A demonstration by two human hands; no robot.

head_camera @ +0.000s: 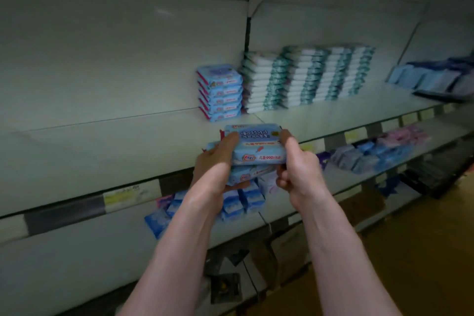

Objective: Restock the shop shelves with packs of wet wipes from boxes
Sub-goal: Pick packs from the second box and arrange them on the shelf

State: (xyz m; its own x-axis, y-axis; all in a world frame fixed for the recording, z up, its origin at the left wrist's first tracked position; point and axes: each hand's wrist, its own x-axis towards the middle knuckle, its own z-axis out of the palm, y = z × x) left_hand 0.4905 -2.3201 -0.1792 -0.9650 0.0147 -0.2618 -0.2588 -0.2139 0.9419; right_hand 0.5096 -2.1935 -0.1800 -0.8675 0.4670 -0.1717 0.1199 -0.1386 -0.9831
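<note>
Fingers [232,140] of left hand [214,161], right hand [300,169] curl round stacked blue wet-wipe packs [257,147]; matching shelf stack [220,92] just beyond, above.

Held wipes and shelf stock, much of it covered, smeared or cropped

The left grip [218,159] and right grip [298,161] cover both ends of the light-blue plastic packs of wet wipes [259,146], so the number of packs in the bundle cannot be told. The lower ones show only as slivers, and their print is too smeared to read. The forearms hide part of the blue-and-white soft packets [252,199] on the lower shelf. The yellow-and-white price labels [123,194] along the shelf edge are illegible. The dark and pale blue packets [433,77] at far right are blurred and cut by the frame edge. A dark boxy object [225,287] low down is unidentifiable.
</note>
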